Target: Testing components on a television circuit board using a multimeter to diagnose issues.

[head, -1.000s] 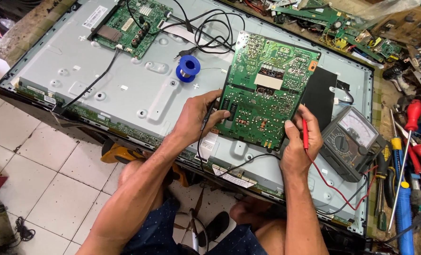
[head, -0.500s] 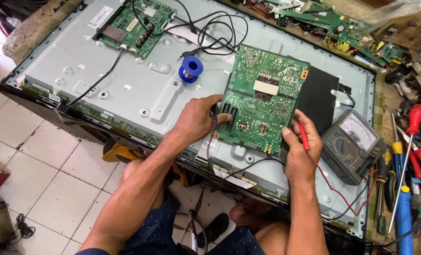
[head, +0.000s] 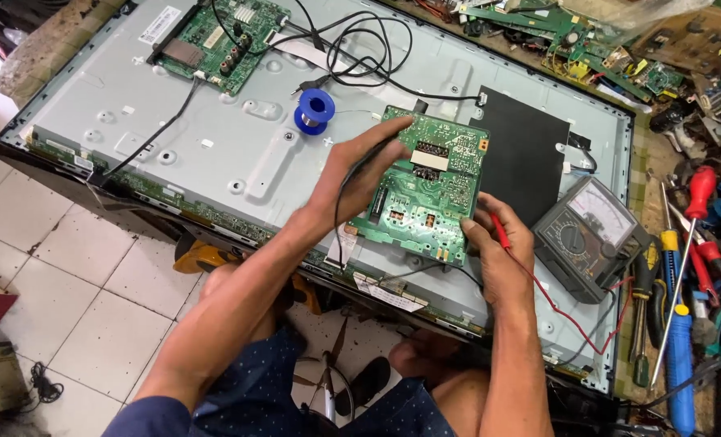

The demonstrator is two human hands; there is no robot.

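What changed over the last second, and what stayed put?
The left hand slid up from the green circuit board's lower left corner to its top left edge, black probe in hand. The right hand stays at the board's lower right with the red probe; the meter is unmoved.

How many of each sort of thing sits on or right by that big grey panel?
Green circuit boards on the panel: 2 – one in both hands, one at the far corner
Blue solder spool: 1
Black sheet: 1
Analogue meter: 1
Total: 5
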